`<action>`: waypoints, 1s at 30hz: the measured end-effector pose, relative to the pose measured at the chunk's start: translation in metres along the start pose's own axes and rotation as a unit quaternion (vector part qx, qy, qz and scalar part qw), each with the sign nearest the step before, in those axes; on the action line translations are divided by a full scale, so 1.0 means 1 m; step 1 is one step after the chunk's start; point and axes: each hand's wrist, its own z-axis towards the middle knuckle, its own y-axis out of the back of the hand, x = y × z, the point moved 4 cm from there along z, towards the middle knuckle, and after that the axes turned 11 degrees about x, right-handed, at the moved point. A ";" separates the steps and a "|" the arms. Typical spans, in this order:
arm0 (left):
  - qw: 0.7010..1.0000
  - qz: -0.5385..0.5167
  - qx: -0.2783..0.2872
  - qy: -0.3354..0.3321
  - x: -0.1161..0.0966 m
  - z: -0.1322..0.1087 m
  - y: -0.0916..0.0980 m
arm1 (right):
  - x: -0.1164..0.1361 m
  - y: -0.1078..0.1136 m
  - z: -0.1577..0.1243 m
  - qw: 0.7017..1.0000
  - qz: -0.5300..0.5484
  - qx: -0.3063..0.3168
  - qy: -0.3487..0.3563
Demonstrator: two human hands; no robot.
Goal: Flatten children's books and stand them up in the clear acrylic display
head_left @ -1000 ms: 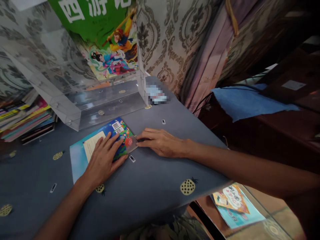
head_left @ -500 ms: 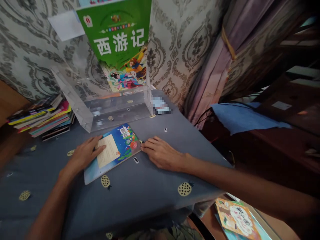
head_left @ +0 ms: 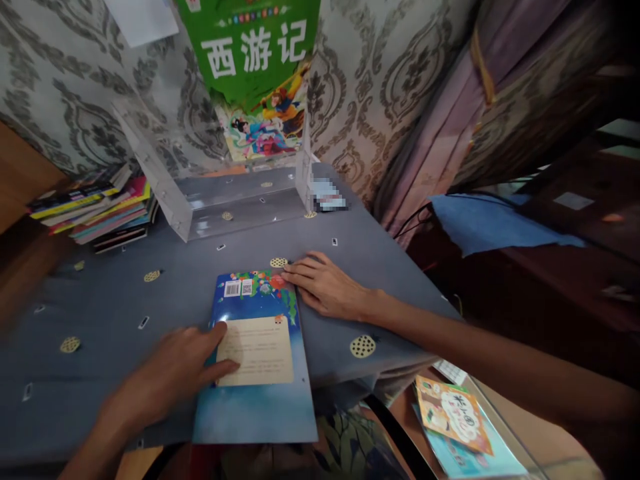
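A blue picture book [head_left: 260,420] lies back cover up at the front of the table, its lower end reaching past the table's edge. A barcode and a cream text panel show on it. My left hand [head_left: 175,367], somewhat blurred, touches the book's left side; its thumb and forefinger rest apart on the cover. At the upper right corner, my right hand [head_left: 325,287] has its fingers together on the book, the thumb mostly hidden. Behind, a clear acrylic stand [head_left: 185,223] holds an upright green book [head_left: 255,80] with large white characters.
A stack of thin books [head_left: 110,207] sits at the back left. Right of the stand is a pixelated item [head_left: 327,195]. An orange book [head_left: 453,413] lies lower right, beside the table. A tied curtain [head_left: 435,147] hangs behind the table's right side.
The blue book has turned so that its barcode end points away from me, and it has come closer to the front edge. My left hand has shifted toward me along its side.
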 end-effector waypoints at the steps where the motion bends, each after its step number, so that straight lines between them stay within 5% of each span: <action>1: 1.000 -0.011 -0.001 -0.005 -0.004 -0.004 -0.005 | -0.001 -0.001 -0.001 1.000 0.004 0.001 0.001; 13: 0.989 -0.053 -0.116 -0.074 0.017 -0.059 -0.042 | -0.002 -0.005 -0.007 0.999 0.038 0.006 -0.002; 21: 0.986 0.020 -0.158 -0.049 -0.002 -0.054 -0.069 | -0.001 -0.007 -0.007 0.999 0.052 -0.009 -0.008; 30: 0.971 -0.075 -0.208 -0.087 -0.007 -0.059 -0.052 | 0.002 -0.003 -0.014 0.995 0.095 0.010 0.003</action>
